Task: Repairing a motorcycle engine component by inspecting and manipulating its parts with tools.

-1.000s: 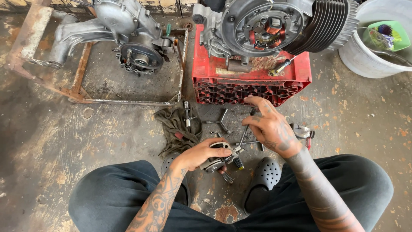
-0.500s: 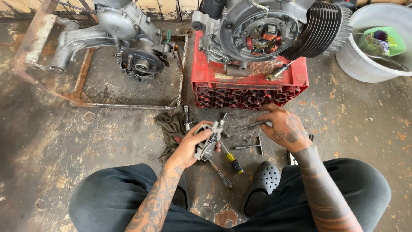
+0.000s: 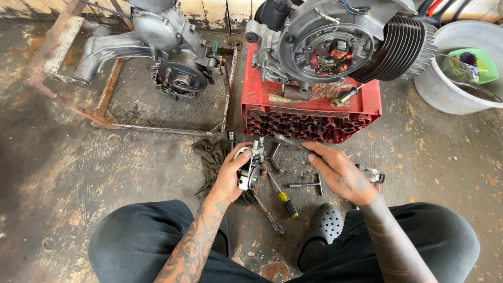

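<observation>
My left hand (image 3: 232, 176) grips a silver metal puller tool (image 3: 250, 166) and holds it upright above the floor. My right hand (image 3: 339, 173) pinches a thin metal tool (image 3: 289, 141) by its end, just to the right of the puller and in front of the red crate (image 3: 309, 121). On that crate sits a grey engine (image 3: 340, 44) with cooling fins. Loose tools lie on the floor between my hands: a yellow-handled screwdriver (image 3: 280, 194), a T-handle wrench (image 3: 308, 184) and a dark rag (image 3: 212, 155).
A second engine case (image 3: 157, 50) rests on a rusty metal frame (image 3: 105, 99) at the far left. A grey tub (image 3: 461, 78) holding a green bowl stands at the far right. My black-trousered legs and a black clog (image 3: 322, 230) fill the near edge.
My left hand lifted the puller off the floor and brought it up toward the crate. My right hand moved from the floor tools and now holds a thin tool beside it.
</observation>
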